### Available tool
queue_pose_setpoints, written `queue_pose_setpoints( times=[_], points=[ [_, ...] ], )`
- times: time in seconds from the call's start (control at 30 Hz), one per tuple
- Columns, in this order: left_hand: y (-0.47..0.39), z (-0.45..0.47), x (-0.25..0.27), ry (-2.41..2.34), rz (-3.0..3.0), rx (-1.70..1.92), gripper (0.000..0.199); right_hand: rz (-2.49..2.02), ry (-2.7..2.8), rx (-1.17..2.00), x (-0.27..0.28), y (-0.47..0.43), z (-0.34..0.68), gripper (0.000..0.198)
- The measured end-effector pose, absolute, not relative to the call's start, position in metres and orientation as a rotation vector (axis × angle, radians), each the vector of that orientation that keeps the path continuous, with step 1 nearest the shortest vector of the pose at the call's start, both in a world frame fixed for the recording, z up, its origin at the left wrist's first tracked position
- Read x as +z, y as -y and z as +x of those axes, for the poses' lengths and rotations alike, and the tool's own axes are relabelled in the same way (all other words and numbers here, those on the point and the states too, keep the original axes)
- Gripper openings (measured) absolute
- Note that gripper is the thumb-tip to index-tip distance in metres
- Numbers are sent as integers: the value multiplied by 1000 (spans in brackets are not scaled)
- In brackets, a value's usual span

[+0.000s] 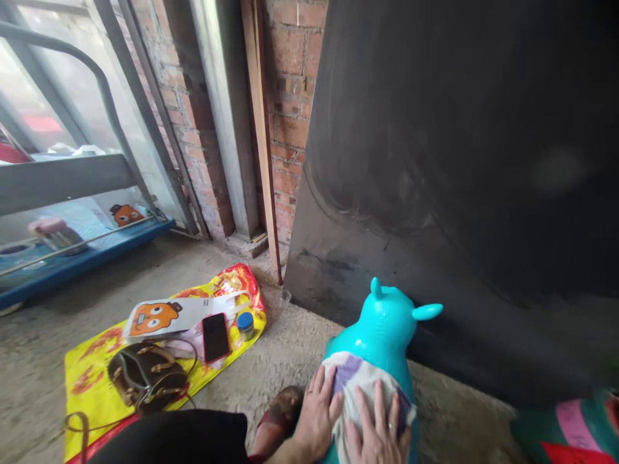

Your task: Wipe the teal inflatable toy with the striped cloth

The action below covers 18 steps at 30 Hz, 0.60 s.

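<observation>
A glossy turquoise inflatable animal toy (384,325) with two ears stands on the concrete floor in front of a dark metal sheet. A white and purple cloth (355,380) lies over its back. My left hand (319,412) rests flat on the cloth's left side, fingers spread. My right hand (380,432), with a ring on one finger, presses flat on the cloth beside it. Neither hand grips anything.
A yellow and red mat (97,380) on the floor at left carries a brown handbag (147,377), a phone (215,337), a small blue-capped jar (245,324) and an orange-faced package (159,317). A large dark metal sheet (459,180) leans against the brick wall (290,129). A blue shelf (72,261) runs under the window.
</observation>
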<state>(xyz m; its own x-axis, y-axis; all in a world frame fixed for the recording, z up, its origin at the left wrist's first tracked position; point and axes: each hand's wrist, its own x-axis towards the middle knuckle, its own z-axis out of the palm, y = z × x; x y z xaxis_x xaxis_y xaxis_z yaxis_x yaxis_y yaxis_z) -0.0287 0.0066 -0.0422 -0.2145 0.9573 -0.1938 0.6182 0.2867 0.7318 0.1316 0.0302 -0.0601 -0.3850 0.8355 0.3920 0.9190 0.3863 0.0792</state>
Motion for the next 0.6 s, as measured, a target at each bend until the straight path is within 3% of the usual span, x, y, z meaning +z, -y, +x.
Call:
queue_pose_setpoints(
  times=[0.3, 0.6],
  points=[
    [-88, -48, -57, -1852, 1361, 694, 66, -1650, 2394, -199, -28, -83, 86, 53],
    [-19, -37, -62, -1952, 1358, 602, 61, -1545, 2432, -163, -43, -44, 104, 52]
  ],
)
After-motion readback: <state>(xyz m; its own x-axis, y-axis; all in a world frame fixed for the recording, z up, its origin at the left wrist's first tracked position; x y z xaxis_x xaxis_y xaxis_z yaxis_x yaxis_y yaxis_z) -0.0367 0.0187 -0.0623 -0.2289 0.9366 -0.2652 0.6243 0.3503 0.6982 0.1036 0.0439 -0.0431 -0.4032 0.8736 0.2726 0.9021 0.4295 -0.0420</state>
